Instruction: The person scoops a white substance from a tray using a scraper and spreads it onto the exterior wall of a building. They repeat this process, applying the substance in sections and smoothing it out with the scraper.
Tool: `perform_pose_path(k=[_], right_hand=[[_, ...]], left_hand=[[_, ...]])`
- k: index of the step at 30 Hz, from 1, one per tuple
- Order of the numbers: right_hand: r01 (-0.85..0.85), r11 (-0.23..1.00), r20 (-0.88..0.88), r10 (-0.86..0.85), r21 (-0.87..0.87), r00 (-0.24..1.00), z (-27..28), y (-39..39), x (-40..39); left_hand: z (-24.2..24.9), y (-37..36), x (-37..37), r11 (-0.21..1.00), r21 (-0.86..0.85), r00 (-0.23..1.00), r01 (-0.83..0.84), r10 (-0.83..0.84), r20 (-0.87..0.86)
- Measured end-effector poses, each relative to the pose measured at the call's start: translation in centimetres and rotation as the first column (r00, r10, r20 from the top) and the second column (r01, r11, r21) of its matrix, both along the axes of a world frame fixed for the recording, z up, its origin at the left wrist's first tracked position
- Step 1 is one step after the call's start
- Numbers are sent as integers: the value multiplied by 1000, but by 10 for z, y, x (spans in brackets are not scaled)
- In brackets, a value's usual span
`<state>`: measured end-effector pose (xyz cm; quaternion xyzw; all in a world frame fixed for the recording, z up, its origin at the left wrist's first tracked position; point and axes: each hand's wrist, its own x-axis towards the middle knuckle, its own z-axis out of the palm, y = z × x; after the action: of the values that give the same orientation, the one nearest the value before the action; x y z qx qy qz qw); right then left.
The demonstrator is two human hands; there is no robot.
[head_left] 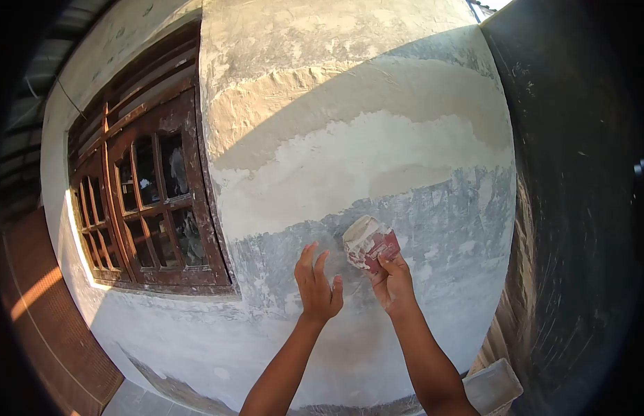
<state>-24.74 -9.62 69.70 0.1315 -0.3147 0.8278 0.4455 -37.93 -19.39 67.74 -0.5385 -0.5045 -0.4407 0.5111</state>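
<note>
My right hand [393, 283] pinches a dark red putty spreader [383, 250] by its lower edge, thumb on the near face. Whitish filler coats the spreader's upper and left part. To its left, my left hand [316, 286] is raised with its fingers apart and nothing in it. Both hands are in front of a plastered wall [287, 201]. A pale coat of filler spans the middle of the wall, with a beige, damp-looking band [405, 90] above it. Grey, patchy wall shows below the pale coat.
A brown wooden window [152, 187] with small panes is set in the wall at left. Along the right side stands a dark wall or panel [578, 173]. A grey trough-like object [494, 386] lies at lower right. Brown ribbed sheeting [51, 312] shows at lower left.
</note>
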Motion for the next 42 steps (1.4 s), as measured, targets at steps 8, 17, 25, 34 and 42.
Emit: perform_pose_path(k=[8,17,25,34,42], right_hand=[[-4,1000,65,4,-3,998,14,-18,-45],[10,998,27,-11,60,1000,44,-14,-76],[15,981,2,-16,195,1000,65,-36,-121],[577,562,-188,-601,592,777,103,-100,-178],[804,-271,-603,-787,529,131,117,-141,-242]], left_hand=[[20,-19,-34,1000,-21,1000,-5,5,-24],[63,-22,-73,998,-5,994,-57,57,-95],[93,-61,-120,987,18,980,-160,161,-120],[141,-115,-191,986,22,986,-167,167,-6],[144,-135,-236,920,-79,886,383,-342,313]])
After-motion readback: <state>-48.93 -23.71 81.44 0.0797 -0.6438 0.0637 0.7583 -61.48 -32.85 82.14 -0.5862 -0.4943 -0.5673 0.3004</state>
